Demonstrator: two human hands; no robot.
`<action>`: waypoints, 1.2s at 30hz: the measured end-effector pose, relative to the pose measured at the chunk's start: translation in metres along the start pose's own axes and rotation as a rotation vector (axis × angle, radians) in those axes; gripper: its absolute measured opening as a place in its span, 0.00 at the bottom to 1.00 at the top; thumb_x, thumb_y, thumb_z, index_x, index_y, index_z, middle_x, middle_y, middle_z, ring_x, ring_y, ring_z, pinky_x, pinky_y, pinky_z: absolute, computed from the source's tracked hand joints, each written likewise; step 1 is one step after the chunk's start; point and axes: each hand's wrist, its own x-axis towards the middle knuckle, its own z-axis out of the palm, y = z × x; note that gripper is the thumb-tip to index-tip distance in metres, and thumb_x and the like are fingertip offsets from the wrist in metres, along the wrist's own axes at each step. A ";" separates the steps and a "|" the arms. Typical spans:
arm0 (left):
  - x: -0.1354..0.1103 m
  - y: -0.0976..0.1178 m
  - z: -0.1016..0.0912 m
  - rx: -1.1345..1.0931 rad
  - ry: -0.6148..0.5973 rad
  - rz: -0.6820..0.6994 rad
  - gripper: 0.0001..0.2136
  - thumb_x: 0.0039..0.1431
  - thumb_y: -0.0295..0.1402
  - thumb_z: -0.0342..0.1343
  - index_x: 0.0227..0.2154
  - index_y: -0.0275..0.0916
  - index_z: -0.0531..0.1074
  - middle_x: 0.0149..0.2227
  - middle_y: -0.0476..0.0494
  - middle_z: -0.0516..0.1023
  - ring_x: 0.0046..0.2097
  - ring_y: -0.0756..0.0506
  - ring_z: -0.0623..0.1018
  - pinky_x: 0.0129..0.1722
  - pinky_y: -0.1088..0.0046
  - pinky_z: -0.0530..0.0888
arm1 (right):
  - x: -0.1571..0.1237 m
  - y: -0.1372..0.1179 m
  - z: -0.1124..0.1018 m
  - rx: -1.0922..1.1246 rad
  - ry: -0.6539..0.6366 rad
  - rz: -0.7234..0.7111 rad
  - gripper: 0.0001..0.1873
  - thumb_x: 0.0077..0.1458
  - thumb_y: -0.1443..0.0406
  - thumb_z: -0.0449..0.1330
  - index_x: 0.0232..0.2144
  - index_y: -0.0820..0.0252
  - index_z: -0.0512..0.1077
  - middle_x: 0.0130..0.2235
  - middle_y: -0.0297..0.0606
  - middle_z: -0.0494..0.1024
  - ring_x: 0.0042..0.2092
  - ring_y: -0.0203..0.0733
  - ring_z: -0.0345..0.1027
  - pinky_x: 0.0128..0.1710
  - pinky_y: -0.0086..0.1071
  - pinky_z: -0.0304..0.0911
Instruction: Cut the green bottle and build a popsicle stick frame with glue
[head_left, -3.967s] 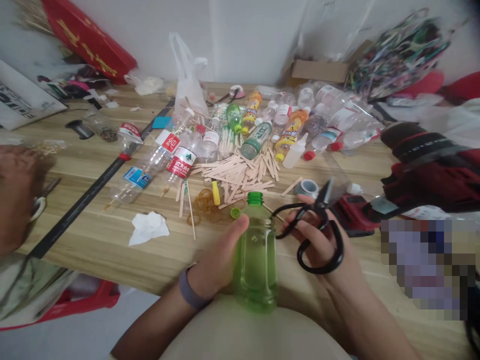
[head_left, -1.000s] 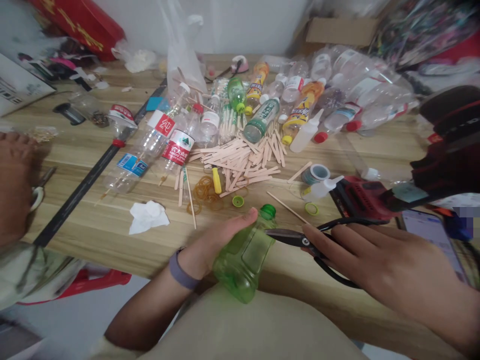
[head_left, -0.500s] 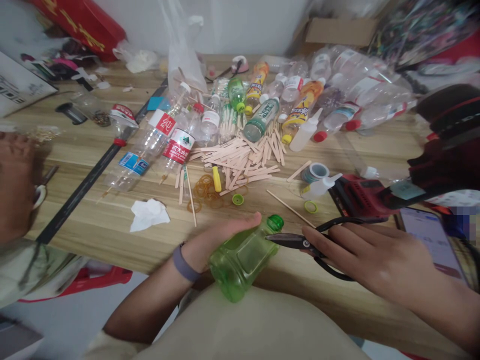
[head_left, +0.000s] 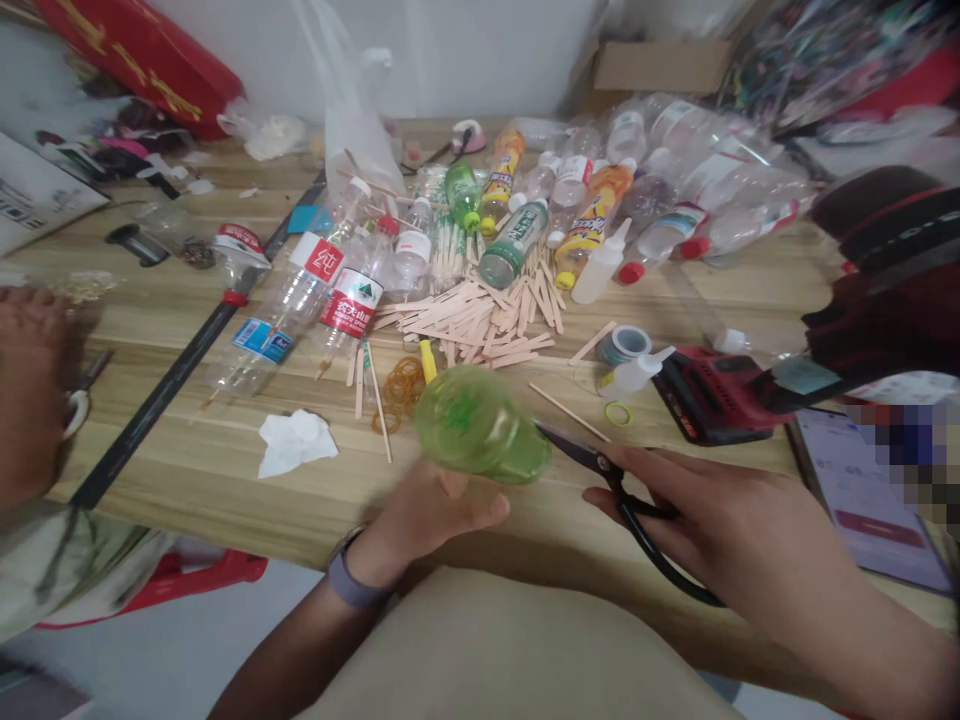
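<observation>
My left hand (head_left: 431, 515) grips a green plastic bottle (head_left: 480, 425) from below, with the bottle's base turned toward me and raised above the table edge. A purple band sits on that wrist. My right hand (head_left: 720, 515) holds black scissors (head_left: 600, 465) by the handles. The blades are slightly apart and their tips touch the bottle's right side. Both hands are over the near edge of the wooden table (head_left: 225, 470).
Behind lie craft sticks (head_left: 480, 320), rubber bands (head_left: 401, 385), many empty bottles (head_left: 570, 200), a white tissue (head_left: 294, 440), a tape roll (head_left: 625, 343), a red tool (head_left: 712, 395) and a phone (head_left: 862, 480). Another person's hand (head_left: 30, 380) is at the left.
My left hand has lifted the green bottle and turned it so its base faces me. The scissors tips have moved up against its side.
</observation>
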 end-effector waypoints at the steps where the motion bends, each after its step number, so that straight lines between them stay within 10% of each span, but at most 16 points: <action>1: -0.001 0.000 0.002 -0.001 -0.002 0.007 0.36 0.43 0.55 0.68 0.54 0.45 0.70 0.51 0.39 0.78 0.53 0.32 0.77 0.51 0.53 0.75 | -0.001 -0.003 0.003 -0.034 0.001 0.001 0.25 0.70 0.53 0.42 0.44 0.59 0.75 0.31 0.36 0.80 0.22 0.41 0.73 0.15 0.34 0.54; 10: -0.009 -0.007 0.015 -0.192 0.071 0.099 0.25 0.54 0.36 0.66 0.53 0.52 0.64 0.56 0.47 0.72 0.60 0.36 0.70 0.59 0.53 0.68 | 0.003 -0.016 0.003 -0.074 0.094 -0.014 0.25 0.70 0.51 0.42 0.41 0.59 0.74 0.25 0.33 0.73 0.22 0.40 0.70 0.19 0.34 0.50; 36: -0.013 0.011 0.017 0.027 0.150 0.207 0.28 0.51 0.29 0.67 0.51 0.53 0.61 0.54 0.45 0.73 0.54 0.37 0.74 0.56 0.51 0.70 | 0.001 -0.015 -0.003 -0.197 0.056 -0.081 0.21 0.69 0.57 0.45 0.43 0.59 0.75 0.25 0.39 0.71 0.27 0.43 0.67 0.21 0.36 0.47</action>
